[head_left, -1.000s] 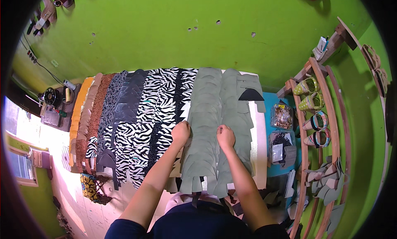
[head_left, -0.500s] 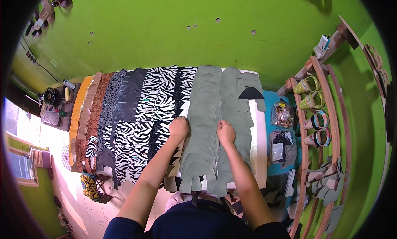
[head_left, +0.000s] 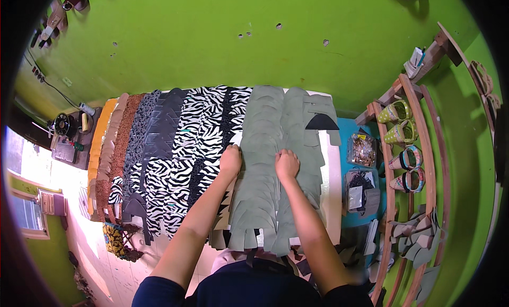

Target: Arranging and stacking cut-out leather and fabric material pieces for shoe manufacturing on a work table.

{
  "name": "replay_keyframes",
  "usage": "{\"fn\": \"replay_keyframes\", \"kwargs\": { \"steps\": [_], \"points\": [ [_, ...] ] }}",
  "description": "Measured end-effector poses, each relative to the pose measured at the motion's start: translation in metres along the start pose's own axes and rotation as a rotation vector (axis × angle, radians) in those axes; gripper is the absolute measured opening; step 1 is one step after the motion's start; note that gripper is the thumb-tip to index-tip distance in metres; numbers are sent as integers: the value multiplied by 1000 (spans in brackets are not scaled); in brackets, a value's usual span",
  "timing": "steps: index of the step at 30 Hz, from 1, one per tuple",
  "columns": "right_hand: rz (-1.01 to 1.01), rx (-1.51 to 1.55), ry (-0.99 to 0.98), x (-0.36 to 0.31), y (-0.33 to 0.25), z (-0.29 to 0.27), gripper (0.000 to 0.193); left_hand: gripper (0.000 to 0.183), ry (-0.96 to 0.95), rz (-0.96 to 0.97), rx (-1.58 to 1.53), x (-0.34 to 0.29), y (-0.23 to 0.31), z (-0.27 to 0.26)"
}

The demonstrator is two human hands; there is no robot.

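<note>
Grey-green cut pieces (head_left: 259, 142), thin and round-topped, overlap in a long column in front of me. My left hand (head_left: 230, 159) is closed at the left edge of this column, beside the zebra-striped pieces (head_left: 213, 134). My right hand (head_left: 287, 163), its fingers curled down, is closed at the gap between this column and a second grey-green column (head_left: 297, 113). Both hands' fingertips are hidden, so whatever they pinch does not show. A black half-round piece (head_left: 322, 122) lies on the grey-green pieces at the far right.
Rows of dark grey (head_left: 165, 121), brown (head_left: 117, 148) and yellow pieces (head_left: 99, 153) cover the left of the table. Plastic boxes (head_left: 362, 150) sit on a blue surface at right. A wooden rack (head_left: 405, 94) holds several sandals. A green wall (head_left: 201, 36) rises behind.
Both hands have shifted slightly away from me along the grey-green column; the right hand is also a little further left. The laid-out pieces look much the same.
</note>
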State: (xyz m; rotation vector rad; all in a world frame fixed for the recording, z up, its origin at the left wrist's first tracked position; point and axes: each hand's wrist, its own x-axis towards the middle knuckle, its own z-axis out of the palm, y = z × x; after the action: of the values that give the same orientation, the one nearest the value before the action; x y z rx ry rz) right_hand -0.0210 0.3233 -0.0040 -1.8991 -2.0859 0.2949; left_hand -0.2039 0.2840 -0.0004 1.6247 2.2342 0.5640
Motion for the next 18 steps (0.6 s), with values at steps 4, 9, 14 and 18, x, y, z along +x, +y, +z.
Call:
{"fn": "replay_keyframes", "kwargs": {
  "steps": [4,9,14,18],
  "points": [
    [-2,16,-20,-1,5,4,18,15,21,11,-32,1,2,0],
    [11,95,12,-1,10,3,15,15,57,65,-81,0,3,-3],
    [12,101,-16,2,12,1,15,16,30,77,-90,7,0,-6],
    [-26,125,36,5,14,-3,13,20,41,47,-98,21,-5,-12]
  ]
}}
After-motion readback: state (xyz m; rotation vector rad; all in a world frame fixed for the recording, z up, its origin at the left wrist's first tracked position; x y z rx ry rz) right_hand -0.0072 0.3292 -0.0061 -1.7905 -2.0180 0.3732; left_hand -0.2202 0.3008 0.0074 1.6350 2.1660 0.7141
